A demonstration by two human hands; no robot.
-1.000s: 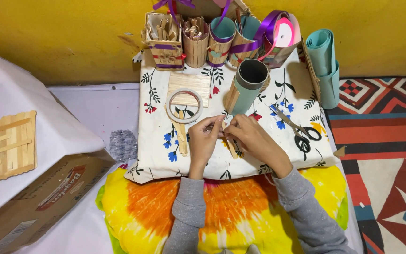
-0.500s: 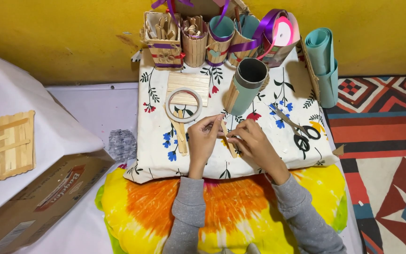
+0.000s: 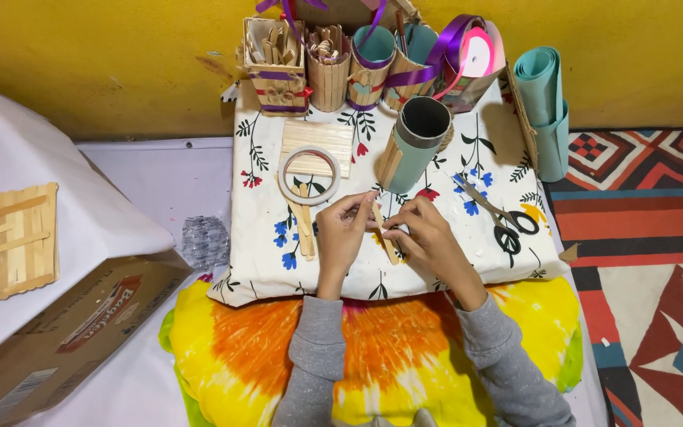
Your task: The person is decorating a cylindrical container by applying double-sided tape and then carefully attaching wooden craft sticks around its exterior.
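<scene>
Your left hand (image 3: 341,232) & right hand (image 3: 424,237) both pinch wooden stick (image 3: 382,231) over floral cloth (image 3: 468,261); tape ring (image 3: 310,175) just left, scissors (image 3: 499,217) to right.

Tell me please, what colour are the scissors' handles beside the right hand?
Black, seen in the head view: the scissors lie on the floral cloth.

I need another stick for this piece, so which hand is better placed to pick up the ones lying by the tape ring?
Probably the left hand: the loose craft sticks lie just beside it, under the tape ring. The right hand sits farther off, pinching the stick.
</scene>
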